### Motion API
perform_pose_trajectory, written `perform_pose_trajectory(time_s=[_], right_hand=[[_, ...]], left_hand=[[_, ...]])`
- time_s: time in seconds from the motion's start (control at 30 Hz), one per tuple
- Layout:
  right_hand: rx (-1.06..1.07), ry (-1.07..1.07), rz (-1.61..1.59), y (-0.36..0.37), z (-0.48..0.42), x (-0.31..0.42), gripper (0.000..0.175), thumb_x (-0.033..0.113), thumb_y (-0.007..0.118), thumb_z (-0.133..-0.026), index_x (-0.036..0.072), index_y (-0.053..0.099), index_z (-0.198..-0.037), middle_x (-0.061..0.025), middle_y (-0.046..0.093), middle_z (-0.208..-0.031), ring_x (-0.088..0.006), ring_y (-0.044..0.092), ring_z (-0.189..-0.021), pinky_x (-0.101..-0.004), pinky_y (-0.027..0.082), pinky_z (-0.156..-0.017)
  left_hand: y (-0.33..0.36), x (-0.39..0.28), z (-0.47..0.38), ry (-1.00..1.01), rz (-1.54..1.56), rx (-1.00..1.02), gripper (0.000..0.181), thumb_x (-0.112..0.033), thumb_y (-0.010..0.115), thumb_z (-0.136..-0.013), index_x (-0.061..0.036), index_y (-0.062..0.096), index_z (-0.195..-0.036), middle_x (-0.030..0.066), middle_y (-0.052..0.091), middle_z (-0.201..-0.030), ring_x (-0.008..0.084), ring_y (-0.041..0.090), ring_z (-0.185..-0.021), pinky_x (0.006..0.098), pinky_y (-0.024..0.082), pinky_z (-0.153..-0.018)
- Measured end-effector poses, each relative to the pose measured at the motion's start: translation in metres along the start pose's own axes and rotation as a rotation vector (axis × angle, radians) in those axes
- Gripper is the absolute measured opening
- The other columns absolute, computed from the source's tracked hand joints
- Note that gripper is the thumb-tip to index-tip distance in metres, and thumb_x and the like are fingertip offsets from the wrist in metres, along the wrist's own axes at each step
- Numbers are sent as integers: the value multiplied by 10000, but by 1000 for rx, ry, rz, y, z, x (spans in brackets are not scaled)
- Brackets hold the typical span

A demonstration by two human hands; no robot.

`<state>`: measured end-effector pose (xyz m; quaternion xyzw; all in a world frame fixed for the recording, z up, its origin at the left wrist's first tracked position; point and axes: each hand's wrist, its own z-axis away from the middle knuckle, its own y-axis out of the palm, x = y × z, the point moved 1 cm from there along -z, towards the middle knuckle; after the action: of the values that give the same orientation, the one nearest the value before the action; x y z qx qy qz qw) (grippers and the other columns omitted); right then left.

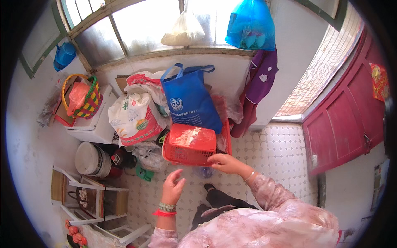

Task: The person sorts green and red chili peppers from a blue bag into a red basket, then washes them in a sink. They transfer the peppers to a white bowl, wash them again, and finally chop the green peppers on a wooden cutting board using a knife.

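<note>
A red plastic basket (189, 149) with slotted sides is bottom up, in front of a blue non-woven tote bag (194, 96). My right hand (224, 164) is at its lower right corner, with the fingertips on the rim; part of the grip is hidden. Below and left of the basket, my left hand (173, 189) is in the air, holding nothing, fingers apart. Behind the basket's right side shows another red plastic container (227, 141), mostly covered.
Left of the tote are a printed sack (136, 117), a white box (93, 121) bearing a woven basket (85, 100), and a white bucket (91, 159). White-framed stools (96, 201) stand lower left. Bags hang by the window; a red door (344, 121) is at right.
</note>
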<state>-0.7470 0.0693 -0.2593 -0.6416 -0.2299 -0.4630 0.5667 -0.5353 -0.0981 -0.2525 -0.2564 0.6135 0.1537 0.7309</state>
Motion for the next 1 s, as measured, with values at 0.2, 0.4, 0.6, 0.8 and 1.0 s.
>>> perform_pose_trajectory(time_s=[0.2,0.4,0.6,0.8,1.0], right_hand=[[-29,135,-370,5,61,6,279,116,535,-882,23,544,-1146,-41,587,-1103,-115,533,-1000,-277,438,-848],[-9,73,-477,-33,80,-16,265,99,524,-893,29,547,-1147,-19,584,-1068,-90,520,-982,-253,429,-848],[54,-1,-488,-75,105,-55,260,100,524,-886,28,556,-1134,-15,600,-1027,-93,540,-961,-251,433,-851],[-31,149,-398,-108,138,-122,282,166,566,-833,40,598,-1084,-72,622,-1036,-155,568,-965,-292,448,-849],[-81,33,-237,-106,145,-115,230,113,559,-836,31,604,-1046,-46,631,-970,-122,577,-908,-263,458,-794]], left_hand=[[29,-6,30,-25,234,23,312,-56,588,-836,0,550,-1140,79,612,-1051,157,582,-969,274,460,-838],[63,-32,51,-43,268,-51,275,-29,564,-842,6,552,-1115,84,616,-1055,141,592,-924,258,472,-790],[139,-30,66,-130,400,-193,269,-21,548,-843,-2,553,-1111,82,620,-1042,139,596,-901,250,478,-741],[201,-31,104,-121,178,-105,315,-56,577,-836,-5,550,-1145,81,604,-1086,166,578,-979,287,477,-813],[162,-34,173,-77,47,-369,319,-88,590,-837,-2,547,-1141,83,603,-1079,161,568,-1000,287,460,-854]])
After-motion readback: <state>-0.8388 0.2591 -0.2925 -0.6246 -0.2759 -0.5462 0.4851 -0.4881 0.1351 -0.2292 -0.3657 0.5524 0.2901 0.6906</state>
